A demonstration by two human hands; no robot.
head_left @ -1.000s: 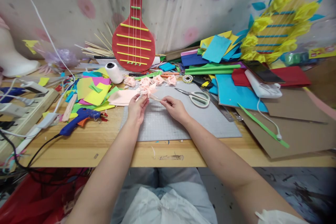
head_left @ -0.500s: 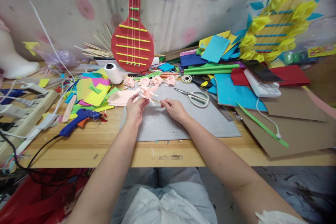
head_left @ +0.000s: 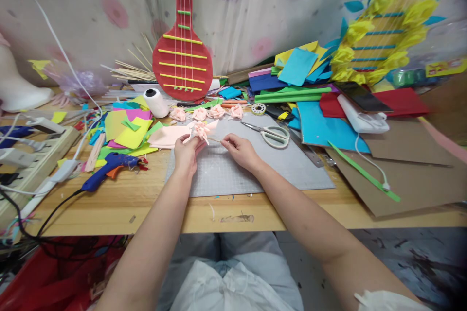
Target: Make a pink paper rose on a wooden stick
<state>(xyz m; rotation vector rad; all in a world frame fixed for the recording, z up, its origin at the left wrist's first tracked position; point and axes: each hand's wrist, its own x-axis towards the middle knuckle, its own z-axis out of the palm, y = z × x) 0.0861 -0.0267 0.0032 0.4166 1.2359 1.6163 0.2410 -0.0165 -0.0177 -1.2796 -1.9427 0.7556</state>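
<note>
A pale pink paper flower [head_left: 202, 130] is held above the grey cutting mat [head_left: 262, 175], its petals facing up and away. My left hand [head_left: 188, 153] is closed round the flower's lower side. In my right hand [head_left: 239, 149] the end of a thin stick [head_left: 216, 140] is pinched; it runs left toward the flower. Several similar pink paper flowers [head_left: 200, 113] lie in a row behind. Pink paper sheets [head_left: 168, 136] rest just left of my left hand. Scissors [head_left: 275, 136] with pale handles lie on the mat to the right.
A blue hot glue gun [head_left: 109, 169] lies at left, by a power strip [head_left: 40, 165]. Behind stands a red paper lute [head_left: 183, 65] and a white thread spool [head_left: 156, 102]. Coloured sheets [head_left: 324, 124], cardboard [head_left: 408, 180] and a phone [head_left: 361, 97] cover the right side.
The pink flower has turned in my left hand, so its petals show at a different angle. My right hand has shifted very slightly left, still pinching the stick.
</note>
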